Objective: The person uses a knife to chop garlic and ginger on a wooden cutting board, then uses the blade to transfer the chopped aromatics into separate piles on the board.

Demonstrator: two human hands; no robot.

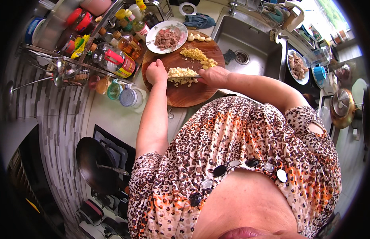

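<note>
A kitchen knife [188, 77], seen almost edge-on, lies across a heap of chopped garlic [182, 72] on a round wooden cutting board [191, 97]. My right hand [214, 76] is closed around its handle. At the blade's other end is my left hand [156, 72], its fingers bent near the tip; whether it grips the blade is unclear. Behind the garlic lie a pile of minced ginger [193, 53] and some yellowish slices [209, 63]. Peeled garlic cloves [199, 37] rest at the board's back edge, beside a plate [182, 24] of minced meat [167, 38].
A steel sink [247, 35] adjoins the board at the right, with a plate of meat pieces [297, 65] beyond. Bottles [129, 44] and lidded jars [128, 97] crowd the left. A wok [96, 165] sits on the stove at lower left. A blue cloth [199, 21] lies behind.
</note>
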